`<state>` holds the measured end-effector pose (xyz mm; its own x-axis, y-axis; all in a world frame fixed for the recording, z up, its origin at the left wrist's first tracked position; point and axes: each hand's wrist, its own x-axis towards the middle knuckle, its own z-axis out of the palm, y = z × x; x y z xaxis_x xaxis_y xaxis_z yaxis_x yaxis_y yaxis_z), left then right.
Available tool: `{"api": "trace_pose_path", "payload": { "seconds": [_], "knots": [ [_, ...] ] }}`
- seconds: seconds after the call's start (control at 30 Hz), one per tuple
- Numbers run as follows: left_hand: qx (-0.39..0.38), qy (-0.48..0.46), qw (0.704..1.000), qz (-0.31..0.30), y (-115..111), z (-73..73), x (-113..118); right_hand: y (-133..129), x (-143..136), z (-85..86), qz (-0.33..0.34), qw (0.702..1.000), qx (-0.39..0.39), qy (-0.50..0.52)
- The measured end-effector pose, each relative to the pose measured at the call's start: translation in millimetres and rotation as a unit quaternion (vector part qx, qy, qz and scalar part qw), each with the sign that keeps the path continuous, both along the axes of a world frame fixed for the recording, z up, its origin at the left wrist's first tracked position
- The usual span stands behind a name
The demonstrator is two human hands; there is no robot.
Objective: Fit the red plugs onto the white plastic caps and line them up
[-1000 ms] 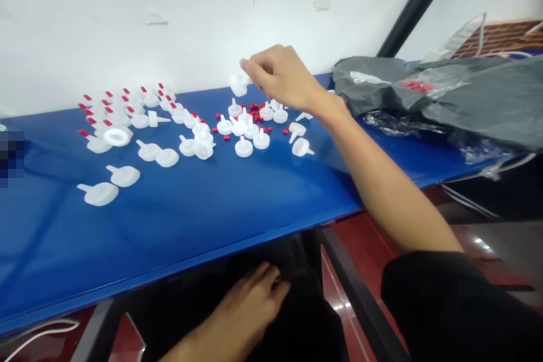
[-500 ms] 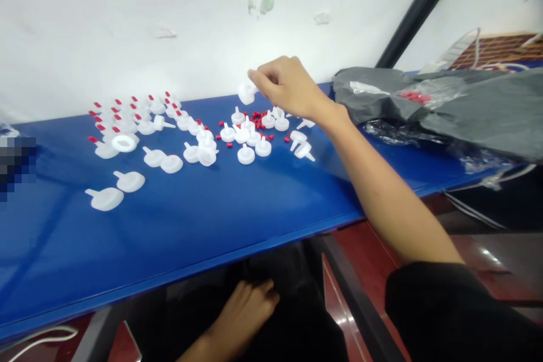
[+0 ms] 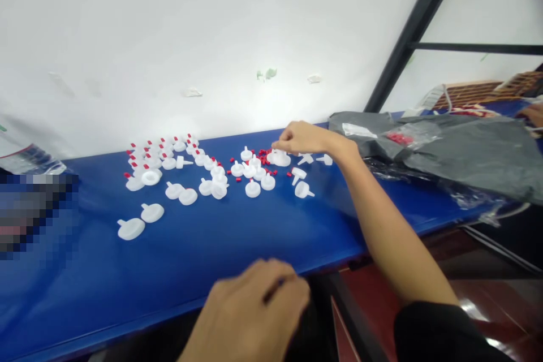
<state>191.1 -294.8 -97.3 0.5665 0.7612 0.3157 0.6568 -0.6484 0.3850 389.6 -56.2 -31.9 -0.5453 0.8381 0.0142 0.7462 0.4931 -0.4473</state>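
Observation:
My right hand [image 3: 300, 138] reaches over the blue table with its fingertips pinched together. They close on a white round spout cap [image 3: 280, 158] at the back of a loose group; part of it is hidden by the fingers. Below, small red tips [image 3: 263, 155] lie scattered among more white caps [image 3: 253, 189]. My left hand [image 3: 254, 305], blurred, is raised by the table's front edge with its fingers curled; whatever they may hold is hidden. To the left, several white caps with red tips on their spouts [image 3: 146, 159] stand in rows.
A grey plastic bag [image 3: 458, 153] covers the table's right end, with a clear bag of red pieces [image 3: 401, 138] on it. Loose white caps [image 3: 131, 229] lie front left. Behind is a white wall [image 3: 237, 34]; a black metal post [image 3: 407, 39] slants at right. Another person's hand [image 3: 533, 114] shows far right.
My right hand has come down from above the table, with a white spout cap, to the pile. My left hand has risen from my lap to the table edge. The view has tilted up.

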Motion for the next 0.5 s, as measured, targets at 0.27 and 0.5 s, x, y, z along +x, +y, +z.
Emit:
{"api": "trace_pose_path", "payload": {
  "seconds": [0.27,0.5],
  "knots": [
    [0.062,0.082,0.979,0.177,72,19.4,-8,0,-9,-6.3,-0.035,0.996,0.009,-0.078],
    [0.107,0.132,0.928,0.332,126,91.9,-95,-2,-13,-4.4,-0.037,0.994,0.089,-0.057]
  ]
}}
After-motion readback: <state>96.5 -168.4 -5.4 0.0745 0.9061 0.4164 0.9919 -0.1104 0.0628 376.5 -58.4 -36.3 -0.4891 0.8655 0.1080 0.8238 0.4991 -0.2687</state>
